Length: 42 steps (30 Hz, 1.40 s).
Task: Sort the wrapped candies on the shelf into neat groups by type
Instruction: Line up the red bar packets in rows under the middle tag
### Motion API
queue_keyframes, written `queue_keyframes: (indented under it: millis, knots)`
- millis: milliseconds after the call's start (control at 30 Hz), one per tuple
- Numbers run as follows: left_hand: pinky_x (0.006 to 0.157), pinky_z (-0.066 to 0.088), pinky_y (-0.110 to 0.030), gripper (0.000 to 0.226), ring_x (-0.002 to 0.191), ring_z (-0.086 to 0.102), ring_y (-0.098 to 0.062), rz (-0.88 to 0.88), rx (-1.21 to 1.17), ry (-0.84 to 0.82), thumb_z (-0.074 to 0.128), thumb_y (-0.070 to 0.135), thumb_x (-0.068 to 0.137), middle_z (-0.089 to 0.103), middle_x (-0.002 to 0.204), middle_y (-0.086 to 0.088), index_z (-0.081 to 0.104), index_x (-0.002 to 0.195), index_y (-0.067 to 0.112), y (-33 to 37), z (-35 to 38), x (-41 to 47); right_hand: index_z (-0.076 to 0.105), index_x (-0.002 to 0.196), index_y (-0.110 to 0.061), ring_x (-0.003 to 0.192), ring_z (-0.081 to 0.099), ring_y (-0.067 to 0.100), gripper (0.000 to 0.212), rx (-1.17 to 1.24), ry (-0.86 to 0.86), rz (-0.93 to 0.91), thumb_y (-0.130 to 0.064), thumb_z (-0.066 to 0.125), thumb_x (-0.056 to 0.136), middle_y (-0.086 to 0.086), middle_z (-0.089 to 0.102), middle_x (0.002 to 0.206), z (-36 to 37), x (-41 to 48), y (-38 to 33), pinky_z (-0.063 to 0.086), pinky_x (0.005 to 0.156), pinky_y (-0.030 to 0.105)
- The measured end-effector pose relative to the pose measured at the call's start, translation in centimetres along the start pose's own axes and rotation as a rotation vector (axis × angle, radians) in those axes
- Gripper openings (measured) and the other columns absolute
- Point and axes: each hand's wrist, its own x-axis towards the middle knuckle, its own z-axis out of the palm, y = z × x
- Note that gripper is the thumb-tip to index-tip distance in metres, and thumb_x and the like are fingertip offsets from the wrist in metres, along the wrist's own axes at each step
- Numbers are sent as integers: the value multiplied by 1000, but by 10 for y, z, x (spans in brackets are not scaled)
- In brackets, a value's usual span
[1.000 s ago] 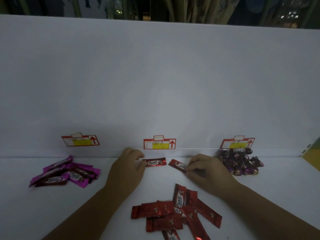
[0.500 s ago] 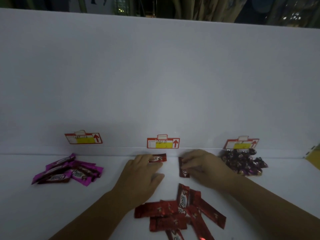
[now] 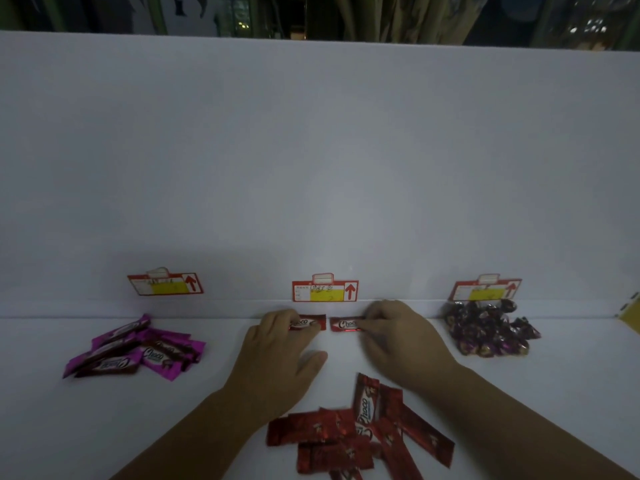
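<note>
Left hand (image 3: 277,355): fingers lie nearly flat, tips resting on top of a red candy (image 3: 310,322), thumb spread clear toward the near side. I read this as pressing, not a grip.

Right hand (image 3: 401,337): fingers curled, tips at the right end of a second red candy (image 3: 346,323). The thumb is hidden, so I cannot tell whether it pinches the wrapper or only pushes it.

Both candies lie directly below the middle price tag (image 3: 325,292), end to end with a narrow gap, long sides along the rear edge of the shelf (image 3: 52,427).

Other groups, from the middle price tag:
- Near side, slightly right: loose red pile (image 3: 360,434), wrappers crossing at all angles.
- Far left: magenta pile (image 3: 138,348), roughly fanned.
- Far right: dark purple pile (image 3: 488,329), heaped against the back edge.

Step in hand, my judgement: starting a tidy red row under the middle price tag; the first two pieces are being squared up. Sorting by type looks largely done, the neatening barely started.

Next move calls for letting go of both pieces without skewing them, then drawing one wrapper off the top of the loose red pile. The foil looks slippery and the pieces overlap, so I would lift rather than drag.
</note>
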Motion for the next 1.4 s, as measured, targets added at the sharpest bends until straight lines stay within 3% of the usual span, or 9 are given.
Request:
queue_keyframes:
  millis: [233,633,733,867,933,1000,1100,1300,1400]
  knots:
    - [106,20,-31,59,131,21,-9,-2,19,-5,22,61,86,30,143,11,32,140,39,1,-2,-1,69,108,-18,99,53,15,26,73,-25,29,-22,57,85,-3,62,103,0,-2,3,44,88,29]
    - [105,17,-34,61,132,16,-10,-8,-5,-41,28,66,84,27,144,11,30,139,41,3,-5,-2,70,104,-15,101,52,12,26,147,-41,87,-11,60,81,-3,60,105,-2,-3,2,40,87,22]
    - [107,16,-35,56,133,15,-11,6,-6,-39,33,62,87,28,145,11,32,139,41,7,-11,-2,70,95,-22,87,57,9,22,264,-24,138,-8,62,81,-8,63,96,-7,-1,1,45,78,20]
    - [105,24,-29,41,126,31,-9,86,-173,29,54,43,88,44,133,11,54,127,31,22,-25,-1,69,85,-34,66,58,-2,18,436,-271,251,-17,63,86,-19,65,81,-32,2,-4,46,63,12]
    - [89,36,-19,31,108,46,-3,66,-314,-57,60,35,86,54,113,15,62,116,29,34,-32,-1,68,94,-33,75,59,-2,10,379,-407,229,-28,65,85,-16,65,89,-46,-2,-4,49,70,13]
    - [72,38,-13,29,88,52,1,7,-365,-224,64,40,82,58,98,19,62,109,31,45,-35,-3,62,107,-35,86,58,-1,29,293,-551,209,-45,66,80,-19,60,100,-56,-12,-6,48,75,16]
    - [66,39,-16,37,78,50,0,-28,-303,-323,67,52,73,54,88,18,60,103,33,60,-32,-5,56,120,-34,91,50,-3,53,141,-584,149,-56,67,72,-21,49,107,-58,-30,-11,38,73,11]
    - [65,40,-17,20,79,52,-4,-79,-318,-407,73,38,73,54,84,15,61,86,28,80,-35,2,65,95,-34,85,51,-3,26,146,-462,166,-43,73,73,-16,53,97,-59,-43,-15,43,72,13]
    - [67,45,-18,13,77,58,-6,-95,-379,-462,77,27,71,61,78,13,68,80,24,85,-42,7,65,82,-27,71,54,-4,14,262,-453,262,-31,75,73,-14,58,83,-61,-43,-14,43,62,10]
